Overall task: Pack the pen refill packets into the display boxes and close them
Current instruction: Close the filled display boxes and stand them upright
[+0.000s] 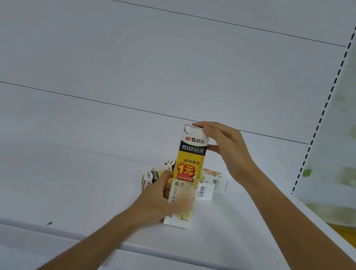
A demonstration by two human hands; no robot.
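Note:
A tall yellow and white pen refill display box [188,159] stands upright on the white shelf [73,188]. My left hand [161,199] grips its lower part, fingers blurred across the front. My right hand [223,148] rests on the box's top, with fingers over the torn white top flap [190,129] and the thumb at the right edge. Whether the flap is fully down I cannot tell. The inside of the box is hidden.
Several similar refill boxes lie behind the upright one: one at the left [151,177] and two at the right [213,183]. The shelf's back panel rises behind. A slotted upright [328,98] runs at the right, with a stained wall beyond. The shelf's front lip [111,244] is near me.

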